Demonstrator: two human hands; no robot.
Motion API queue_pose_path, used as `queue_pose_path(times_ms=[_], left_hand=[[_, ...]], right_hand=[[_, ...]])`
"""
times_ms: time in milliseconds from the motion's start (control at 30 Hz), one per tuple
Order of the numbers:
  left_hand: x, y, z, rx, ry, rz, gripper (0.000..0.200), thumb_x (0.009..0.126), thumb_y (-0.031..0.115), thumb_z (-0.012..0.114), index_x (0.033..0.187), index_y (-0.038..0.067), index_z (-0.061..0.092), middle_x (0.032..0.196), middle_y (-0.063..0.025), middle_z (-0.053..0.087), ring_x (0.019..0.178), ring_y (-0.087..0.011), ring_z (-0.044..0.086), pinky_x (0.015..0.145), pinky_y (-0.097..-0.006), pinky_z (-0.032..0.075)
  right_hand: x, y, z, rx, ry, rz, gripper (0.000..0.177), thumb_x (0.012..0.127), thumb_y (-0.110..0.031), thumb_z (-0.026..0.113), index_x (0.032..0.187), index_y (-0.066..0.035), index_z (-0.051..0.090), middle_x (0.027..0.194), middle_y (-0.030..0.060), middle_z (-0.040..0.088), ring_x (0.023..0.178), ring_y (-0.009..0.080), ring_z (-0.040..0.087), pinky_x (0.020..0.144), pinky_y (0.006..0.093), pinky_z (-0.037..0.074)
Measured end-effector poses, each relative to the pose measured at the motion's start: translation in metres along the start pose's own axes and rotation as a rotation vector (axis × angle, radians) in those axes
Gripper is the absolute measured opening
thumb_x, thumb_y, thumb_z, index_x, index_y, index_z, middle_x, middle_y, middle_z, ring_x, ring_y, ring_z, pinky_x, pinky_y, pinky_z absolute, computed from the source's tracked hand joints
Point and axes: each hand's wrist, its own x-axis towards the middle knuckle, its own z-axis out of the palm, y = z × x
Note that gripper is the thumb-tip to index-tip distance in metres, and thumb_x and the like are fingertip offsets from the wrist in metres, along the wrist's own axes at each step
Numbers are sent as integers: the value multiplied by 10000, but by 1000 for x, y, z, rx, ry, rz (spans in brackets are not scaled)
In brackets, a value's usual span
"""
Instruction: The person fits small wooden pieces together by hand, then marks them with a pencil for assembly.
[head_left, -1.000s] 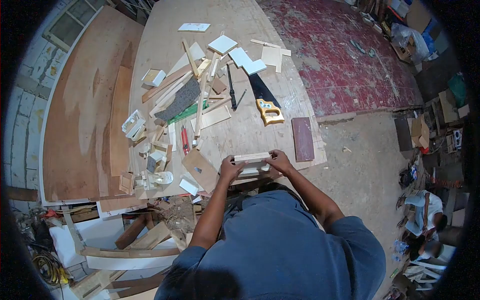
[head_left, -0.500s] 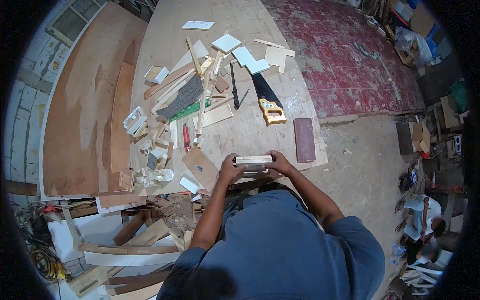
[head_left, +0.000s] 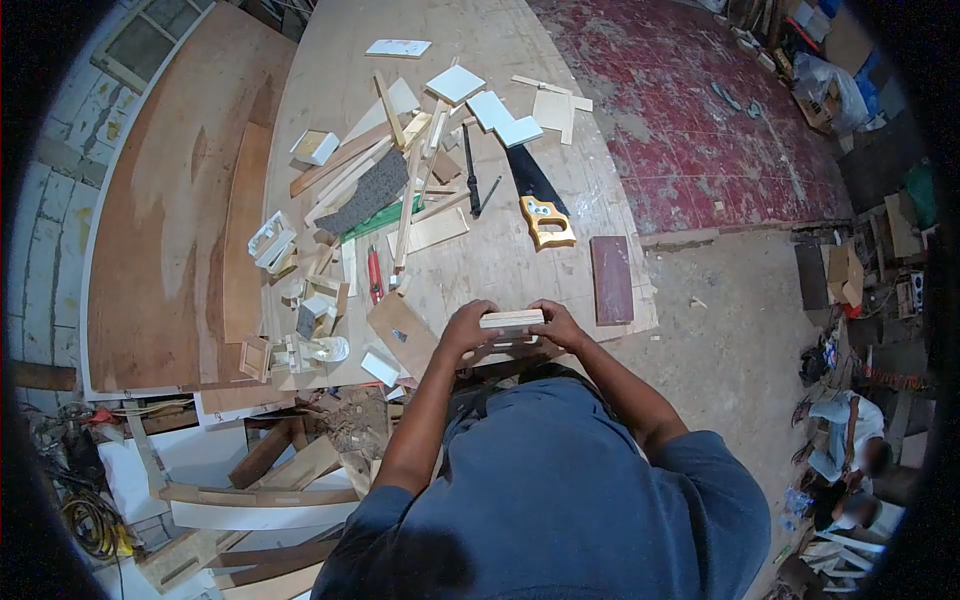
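At the near edge of the wooden worktable [head_left: 450, 285], a small layered wooden piece [head_left: 511, 320] with a pale top edge is held between both hands. My left hand [head_left: 468, 326] grips its left end, fingers curled round it. On its right end my right hand [head_left: 556, 325] is closed in the same way. The underside of the piece is partly hidden by the fingers. A flat brown board [head_left: 403, 327] lies left of my left hand, with a small white block [head_left: 379, 368] beside it. Right of my right hand lies a dark red block [head_left: 612, 280].
A handsaw [head_left: 547, 222] lies beyond the hands. Wood strips, a grey abrasive piece [head_left: 368, 190] and a red cutter [head_left: 375, 274] lie to the left. White tiles [head_left: 455, 84] are farther back. People [head_left: 848, 440] sit at the far right.
The wooden piece and both hands have shifted slightly; the piece is tilted a little differently, and my left hand is slightly farther right. The other things show only a small shift of the view.
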Motion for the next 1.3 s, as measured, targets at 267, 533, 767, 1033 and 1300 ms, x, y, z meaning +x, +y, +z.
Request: queue_pose_path(times_ms=[267,533,767,1033,1300], left_hand=[[29,17,17,209,-166,87,364,710,274,773,993,83,648,969,-136,648,958,-339,626,827,-428,498],[25,-18,17,-40,11,-17,456,774,316,784,1089,25,628,959,-128,677,889,-256,647,768,-376,503],[0,-53,24,-1102,47,-485,495,859,203,735,1250,-12,522,1093,-105,634,909,-200,638,755,-307,521],[-16,-20,32,-1071,-16,-686,698,832,333,755,1390,72,426,1446,-135,433,1402,-329,298,1095,-670,144],[-19,-62,29,-539,32,-878,309,798,310,765,974,60,725,924,-108,718,932,-276,671,837,-429,516]], right_hand=[[5,0,-5,35,-32,-32,393,760,48,715,1123,-23,582,987,62,658,894,148,637,788,300,538],[12,-1,-27,64,130,-53,481,824,-43,733,1247,-25,505,1083,84,613,978,183,637,907,318,502],[4,-19,-47,58,144,149,563,871,-248,731,1313,-31,458,1047,131,654,896,212,671,750,308,523],[21,5,-11,-27,-34,319,511,890,-250,702,1295,-22,490,986,97,641,782,154,611,649,293,530],[23,12,-19,-175,72,287,371,864,-159,713,1149,10,546,907,100,640,689,137,585,573,269,489]])
